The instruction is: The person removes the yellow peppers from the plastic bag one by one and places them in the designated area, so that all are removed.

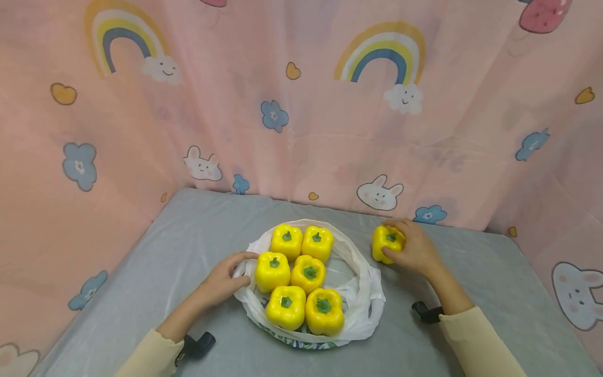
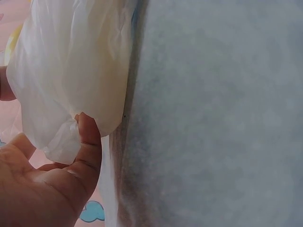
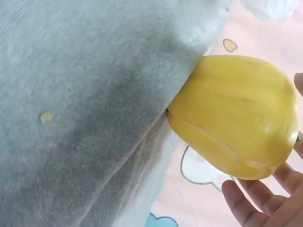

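A white plastic bag (image 1: 363,314) lies open on the table with several yellow bell peppers (image 1: 287,307) standing in it, green stems up. At the bag's left rim, my left hand (image 1: 223,280) holds the thin plastic between thumb and fingers; the left wrist view shows a fingertip (image 2: 87,125) bent against the crinkled bag (image 2: 71,61). Right of the bag, my right hand (image 1: 414,248) grips a single yellow bell pepper (image 1: 380,245) from its right side, thumb in front and fingers behind. In the right wrist view this pepper (image 3: 232,113) stands at the table surface, fingers near its top end.
A grey cloth (image 1: 188,225) covers the table. Behind and at both sides hangs a pink curtain (image 1: 311,146) printed with rainbows, rabbits and flowers. Dark wrist straps with cameras (image 1: 200,344) sit below both hands.
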Demonstrator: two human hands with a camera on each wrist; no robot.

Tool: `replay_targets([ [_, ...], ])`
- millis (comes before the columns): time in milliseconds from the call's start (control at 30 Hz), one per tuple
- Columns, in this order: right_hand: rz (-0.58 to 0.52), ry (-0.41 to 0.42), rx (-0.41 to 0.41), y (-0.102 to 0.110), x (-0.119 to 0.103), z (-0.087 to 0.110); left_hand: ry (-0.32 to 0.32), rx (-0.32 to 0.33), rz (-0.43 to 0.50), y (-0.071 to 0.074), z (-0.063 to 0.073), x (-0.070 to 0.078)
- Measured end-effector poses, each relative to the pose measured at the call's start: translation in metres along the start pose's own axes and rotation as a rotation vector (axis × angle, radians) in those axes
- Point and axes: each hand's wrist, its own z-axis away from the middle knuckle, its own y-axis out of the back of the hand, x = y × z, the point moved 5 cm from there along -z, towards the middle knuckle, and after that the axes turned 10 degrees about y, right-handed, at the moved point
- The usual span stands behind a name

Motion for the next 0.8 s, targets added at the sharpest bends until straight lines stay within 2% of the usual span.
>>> replay_targets([
  [333, -0.012, -0.014, 0.063, 0.017, -0.021, 0.011, -0.021, 0.000, -0.003, -0.001, 0.001, 0.002],
  [567, -0.040, 0.016, 0.109, 0.028, -0.042, 0.016, -0.003, 0.007, -0.002, -0.001, 0.000, 0.002],
  [800, -0.061, 0.038, 0.124, 0.031, -0.058, 0.023, -0.018, 0.010, 0.000, 0.000, 0.001, 0.003],
])
